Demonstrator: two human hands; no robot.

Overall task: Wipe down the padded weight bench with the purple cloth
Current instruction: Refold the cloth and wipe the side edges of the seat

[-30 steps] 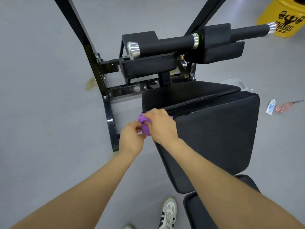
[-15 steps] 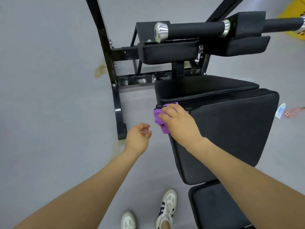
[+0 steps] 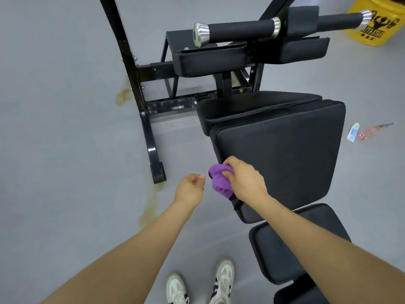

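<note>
Head view: person stood over the black bench.
Cloth: crumpled purple cloth (image 3: 219, 180), bunched in right hand (image 3: 246, 180), against matte padded weight bench (image 3: 282, 159) left edge.
Left hand (image 3: 190, 189): loosely curled, empty.
Bucket (image 3: 370, 29): yellow, lettering unreadable.

Both forearms extended, right hand (image 3: 246, 179) in a curled grip — left hand (image 3: 191, 189) loosely curled, holding nothing

The big yellow plastic bucket (image 3: 370, 25) is cut off at the top edge, and its black print is too blurry to read.
</note>
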